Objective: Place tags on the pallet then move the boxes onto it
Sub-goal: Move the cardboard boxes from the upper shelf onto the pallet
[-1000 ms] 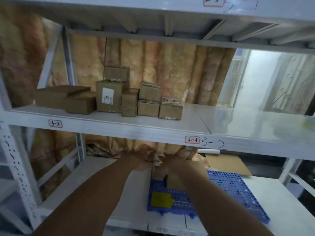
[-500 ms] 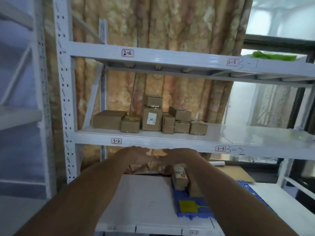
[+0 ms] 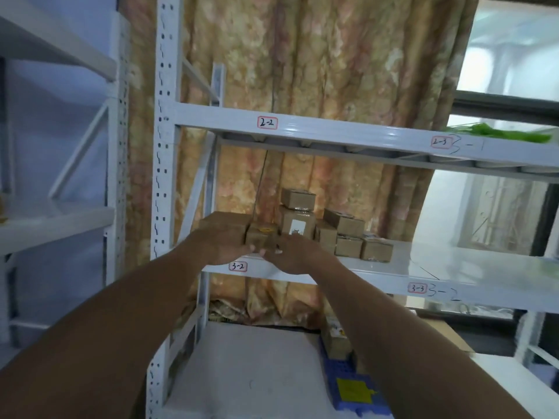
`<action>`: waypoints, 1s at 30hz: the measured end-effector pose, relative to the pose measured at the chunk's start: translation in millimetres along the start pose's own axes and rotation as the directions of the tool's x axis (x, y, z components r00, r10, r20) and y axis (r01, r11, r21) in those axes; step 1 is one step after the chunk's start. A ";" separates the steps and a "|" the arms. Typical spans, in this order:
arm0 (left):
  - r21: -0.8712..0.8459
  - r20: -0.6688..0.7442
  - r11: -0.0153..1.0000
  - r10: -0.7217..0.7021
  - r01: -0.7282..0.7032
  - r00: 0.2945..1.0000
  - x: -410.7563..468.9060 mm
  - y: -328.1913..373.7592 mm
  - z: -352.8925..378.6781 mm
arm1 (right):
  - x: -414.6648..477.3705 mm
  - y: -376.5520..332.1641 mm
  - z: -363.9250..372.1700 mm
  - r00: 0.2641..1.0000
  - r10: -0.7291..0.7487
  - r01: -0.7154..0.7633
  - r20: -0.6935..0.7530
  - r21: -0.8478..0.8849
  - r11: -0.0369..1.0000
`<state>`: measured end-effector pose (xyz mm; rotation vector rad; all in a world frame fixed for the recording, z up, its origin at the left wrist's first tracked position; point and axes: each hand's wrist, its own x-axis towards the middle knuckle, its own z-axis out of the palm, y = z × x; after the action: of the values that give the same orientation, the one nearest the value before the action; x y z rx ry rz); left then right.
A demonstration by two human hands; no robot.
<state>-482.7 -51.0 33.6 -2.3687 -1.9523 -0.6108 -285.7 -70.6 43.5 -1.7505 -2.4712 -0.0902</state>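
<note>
At frame centre the small box (image 3: 262, 237) sits on the shelf (image 3: 378, 276) edge, long side across the frame, just above and between the left hand (image 3: 225, 247) and right hand (image 3: 298, 254), which are equally near with fingers loosely extended and apparently holding nothing, while the blue pallet (image 3: 338, 368) lies lower right.

obstacle: boxes (image 3: 326, 234) clustered on shelf (image 3: 459, 263) | free: shelf right of them

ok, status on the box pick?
Left hand, right hand at small yellow-labelled box, shelf 3-2; grip unclear. Blue pallet below: yellow tag, one cardboard box. Neighbour boxes tight alongside.
</note>
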 end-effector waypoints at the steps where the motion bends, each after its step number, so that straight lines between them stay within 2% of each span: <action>1: 0.046 -0.032 0.999 0.008 -0.006 0.999 -1.3 -4.3 -4.8 | 3.9 -1.5 -0.1 0.999 -0.006 0.006 -0.033 -0.009 1.000; 7: 0.255 -0.036 0.966 -0.024 0.033 0.999 20.4 -44.0 -10.6 | 34.3 -20.1 -0.9 0.997 0.016 -0.016 -0.079 0.001 1.000; 11: 0.236 -0.028 0.968 -0.082 0.086 0.996 32.5 -55.2 -17.1 | 66.3 -33.2 0.6 0.995 0.048 -0.048 -0.091 -0.006 0.999; 15: 0.226 0.012 0.973 -0.061 0.057 0.998 53.8 -71.0 -19.3 | 110.4 -36.4 11.6 0.989 0.083 -0.085 -0.120 -0.013 0.996; 19: 0.237 0.018 0.967 -0.103 0.096 0.995 79.0 -90.9 -10.3 | 143.7 -33.9 23.4 0.982 0.089 -0.088 -0.166 0.015 0.996; 22: 0.139 0.015 0.981 -0.137 0.133 0.991 94.6 -101.9 -1.7 | 160.0 -34.1 29.3 0.974 0.094 -0.088 -0.208 0.038 0.995; 25: -0.016 0.040 0.989 -0.143 0.144 0.989 107.3 -111.9 8.2 | 172.1 -40.3 30.0 0.969 0.183 -0.170 -0.167 0.090 0.981; 30: -0.217 0.031 0.964 -0.150 0.153 0.988 126.0 -121.0 25.9 | 194.5 -41.7 44.9 0.955 0.201 -0.195 -0.218 0.046 0.980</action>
<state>-571.4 101.1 19.4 -2.3601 -2.1940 -0.8610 -391.5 102.8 24.0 -1.8552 -2.1237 -0.2238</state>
